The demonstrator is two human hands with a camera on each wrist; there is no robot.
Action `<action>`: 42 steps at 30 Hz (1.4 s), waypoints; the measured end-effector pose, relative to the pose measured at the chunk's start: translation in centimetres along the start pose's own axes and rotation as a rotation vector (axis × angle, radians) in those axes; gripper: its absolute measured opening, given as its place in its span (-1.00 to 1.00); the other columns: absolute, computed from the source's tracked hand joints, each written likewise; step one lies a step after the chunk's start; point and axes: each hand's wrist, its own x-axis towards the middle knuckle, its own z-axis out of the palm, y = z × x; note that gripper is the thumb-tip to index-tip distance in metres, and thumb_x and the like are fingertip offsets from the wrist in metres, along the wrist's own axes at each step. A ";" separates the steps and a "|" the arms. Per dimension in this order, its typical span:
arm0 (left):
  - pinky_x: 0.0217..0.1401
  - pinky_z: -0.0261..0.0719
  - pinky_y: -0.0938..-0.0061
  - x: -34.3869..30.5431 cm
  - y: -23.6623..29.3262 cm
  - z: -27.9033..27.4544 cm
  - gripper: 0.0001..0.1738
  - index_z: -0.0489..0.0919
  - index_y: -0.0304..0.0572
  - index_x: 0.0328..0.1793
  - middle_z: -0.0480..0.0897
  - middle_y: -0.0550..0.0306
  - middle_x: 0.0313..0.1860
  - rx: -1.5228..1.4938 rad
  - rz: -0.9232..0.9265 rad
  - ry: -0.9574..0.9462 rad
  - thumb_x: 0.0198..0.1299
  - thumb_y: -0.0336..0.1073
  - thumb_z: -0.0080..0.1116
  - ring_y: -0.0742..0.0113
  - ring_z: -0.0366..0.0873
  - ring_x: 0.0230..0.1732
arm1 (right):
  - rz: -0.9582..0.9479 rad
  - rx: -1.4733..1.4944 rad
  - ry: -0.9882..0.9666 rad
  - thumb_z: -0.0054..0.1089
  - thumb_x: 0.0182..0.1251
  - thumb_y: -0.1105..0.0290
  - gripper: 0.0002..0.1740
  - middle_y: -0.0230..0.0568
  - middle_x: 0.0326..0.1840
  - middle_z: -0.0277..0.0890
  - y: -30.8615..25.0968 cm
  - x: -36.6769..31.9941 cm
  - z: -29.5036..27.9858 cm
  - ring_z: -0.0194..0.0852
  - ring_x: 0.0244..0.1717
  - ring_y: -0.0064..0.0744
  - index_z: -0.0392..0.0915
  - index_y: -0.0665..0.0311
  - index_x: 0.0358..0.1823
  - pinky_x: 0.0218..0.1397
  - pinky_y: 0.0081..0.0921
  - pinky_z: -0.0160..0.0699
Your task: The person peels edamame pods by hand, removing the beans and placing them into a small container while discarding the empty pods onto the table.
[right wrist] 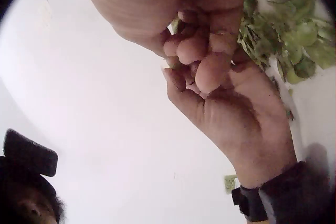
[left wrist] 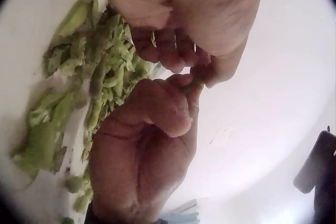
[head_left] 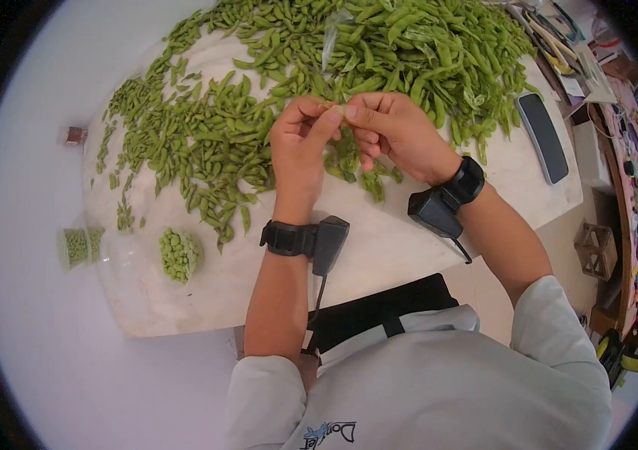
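In the head view both hands meet over the near edge of the green soybean pods [head_left: 217,135]. My left hand [head_left: 300,146] pinches a small green pod [head_left: 339,109] between thumb and finger. On the pod's other side, my right hand [head_left: 401,135] pinches it with thumb and forefinger, its other fingers curled below. Fingers cover most of the pod. The left wrist view has the left hand [left wrist: 194,8] above and the right hand [left wrist: 142,140] below, fingertips together. From the right wrist, the right hand's curled fingers [right wrist: 210,71] hide the pinch.
A clear cup of shelled beans [head_left: 180,255] stands at the table's near left, with another bean container [head_left: 79,246] farther left. Bright green pods [head_left: 431,60] are heaped at the back right. A phone [head_left: 542,137] lies by the right edge, near assorted tools [head_left: 547,37].
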 end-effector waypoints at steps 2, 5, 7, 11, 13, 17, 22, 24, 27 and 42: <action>-0.29 0.35 0.58 -0.1 0.1 0.2 -0.95 0.46 -0.22 -0.29 0.51 0.21 -0.29 -0.026 0.016 0.013 0.20 -0.47 0.11 0.48 0.38 -0.36 | -0.045 -0.084 0.034 0.08 0.35 0.24 -0.73 -0.48 -0.66 0.26 0.2 0.0 0.3 0.25 -0.68 -0.69 0.46 0.31 -0.40 -0.58 -0.63 0.52; -0.32 0.37 0.63 -0.1 0.0 0.5 -0.91 0.45 -0.23 -0.35 0.50 0.22 -0.33 -0.080 0.054 0.040 0.15 -0.48 0.14 0.53 0.39 -0.40 | -0.092 -0.177 0.089 0.08 0.35 0.24 -0.72 -0.48 -0.67 0.26 0.4 -0.1 0.9 0.25 -0.68 -0.69 0.45 0.31 -0.42 -0.57 -0.62 0.53; -0.32 0.40 0.65 -0.1 0.1 0.6 -0.90 0.45 -0.24 -0.36 0.50 0.23 -0.36 -0.085 0.067 0.054 0.14 -0.48 0.16 0.54 0.40 -0.42 | -0.109 -0.212 0.119 0.08 0.35 0.24 -0.71 -0.49 -0.68 0.24 0.3 -0.2 1.3 0.24 -0.68 -0.69 0.45 0.33 -0.43 -0.57 -0.61 0.53; -0.30 0.43 0.62 -0.2 0.9 1.2 -0.89 0.45 -0.23 -0.36 0.50 0.23 -0.37 -0.071 0.019 0.046 0.16 -0.43 0.16 0.52 0.41 -0.42 | 0.018 -0.016 -0.004 0.07 0.35 0.24 -0.72 -0.51 -0.70 0.21 -0.1 -0.2 0.5 0.23 -0.68 -0.69 0.45 0.33 -0.40 -0.56 -0.61 0.53; -0.31 0.43 0.62 -0.3 1.1 1.3 -0.87 0.45 -0.23 -0.36 0.49 0.23 -0.38 -0.078 -0.010 0.031 0.17 -0.41 0.17 0.52 0.41 -0.42 | 0.107 0.094 -0.064 0.07 0.35 0.24 -0.72 -0.52 -0.70 0.20 -0.8 -0.3 0.3 0.23 -0.68 -0.69 0.45 0.33 -0.39 -0.56 -0.60 0.53; -0.35 0.37 0.63 -0.2 0.8 0.7 -0.85 0.44 -0.22 -0.36 0.48 0.25 -0.39 -0.059 0.030 -0.007 0.19 -0.38 0.17 0.53 0.38 -0.44 | 0.102 0.018 -0.089 0.08 0.35 0.23 -0.72 -0.52 -0.69 0.22 -1.0 -0.5 0.2 0.23 -0.69 -0.69 0.45 0.32 -0.38 -0.57 -0.60 0.53; -0.39 0.30 0.65 0.0 0.2 0.6 -0.83 0.43 -0.20 -0.39 0.45 0.28 -0.41 -0.089 0.125 0.040 0.19 -0.39 0.19 0.56 0.33 -0.46 | -0.155 -0.181 0.048 0.09 0.35 0.27 -0.74 -0.43 -0.65 0.36 0.7 0.0 0.9 0.31 -0.71 -0.69 0.45 0.35 -0.36 -0.56 -0.61 0.54; -0.39 0.30 0.66 -0.1 0.0 1.0 -0.83 0.42 -0.20 -0.40 0.44 0.29 -0.41 -0.108 0.141 0.087 0.18 -0.39 0.19 0.57 0.32 -0.47 | -0.187 -0.265 0.129 0.10 0.34 0.30 -0.76 -0.37 -0.61 0.42 0.8 -0.1 1.2 0.33 -0.71 -0.68 0.44 0.37 -0.35 -0.55 -0.61 0.55; -0.35 0.30 0.61 -0.2 -0.3 0.8 -0.85 0.40 -0.16 -0.37 0.43 0.25 -0.37 0.040 0.161 0.142 0.19 -0.44 0.15 0.51 0.30 -0.42 | -0.271 -0.345 0.238 0.11 0.33 0.34 -0.78 -0.32 -0.56 0.46 1.2 -0.1 1.7 0.35 -0.71 -0.68 0.44 0.39 -0.33 -0.56 -0.63 0.54; -0.17 0.48 0.64 0.1 0.6 0.5 -0.81 0.50 -0.31 -0.23 0.59 0.16 -0.26 0.270 0.075 0.146 0.05 -0.54 0.28 0.54 0.50 -0.30 | -0.256 -0.217 0.194 0.06 0.37 0.30 -0.78 -0.38 -0.64 0.38 0.2 -0.1 0.6 0.36 -0.70 -0.64 0.44 0.36 -0.26 -0.61 -0.66 0.41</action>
